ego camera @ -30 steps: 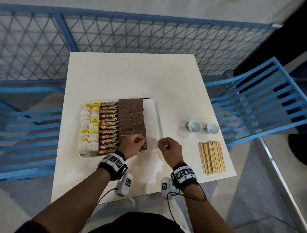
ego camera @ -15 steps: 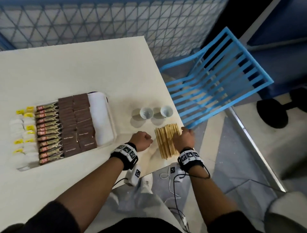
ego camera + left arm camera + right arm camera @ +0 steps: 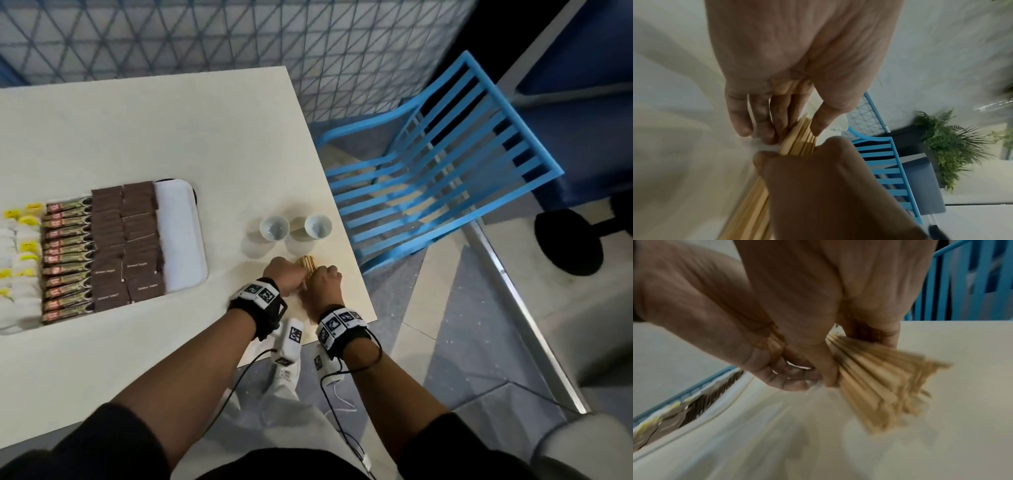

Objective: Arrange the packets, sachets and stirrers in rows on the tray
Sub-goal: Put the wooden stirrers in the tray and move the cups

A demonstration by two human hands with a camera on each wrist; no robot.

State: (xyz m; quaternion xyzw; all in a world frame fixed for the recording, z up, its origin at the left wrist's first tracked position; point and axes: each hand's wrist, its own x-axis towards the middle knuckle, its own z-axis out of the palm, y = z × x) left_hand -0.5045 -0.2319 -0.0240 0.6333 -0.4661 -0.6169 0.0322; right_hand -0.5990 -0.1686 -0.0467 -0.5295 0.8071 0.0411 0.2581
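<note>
A bundle of wooden stirrers (image 3: 308, 263) lies near the table's right front corner, mostly hidden between my two hands. My left hand (image 3: 287, 279) pinches one end of the stirrers (image 3: 797, 141) between thumb and fingers (image 3: 772, 136). My right hand (image 3: 325, 284) grips the same stirrers (image 3: 879, 386), which fan out blurred beyond its thumb. The white tray (image 3: 202, 260) sits to the left. It holds rows of white sachets (image 3: 20, 260), coffee sticks (image 3: 65, 253) and brown packets (image 3: 126, 240), with a bare strip (image 3: 180, 240) along its right side.
Two small white cups (image 3: 274, 228) (image 3: 318, 226) stand just behind my hands. The table's right edge (image 3: 356, 274) is close to my right hand. A blue slatted chair (image 3: 428, 178) stands beyond that edge, and a blue mesh fence runs behind the table.
Both hands left the tray's brown packets and moved right to the stirrers. The spread pile has been squeezed into a bundle between them. My view swung right.
</note>
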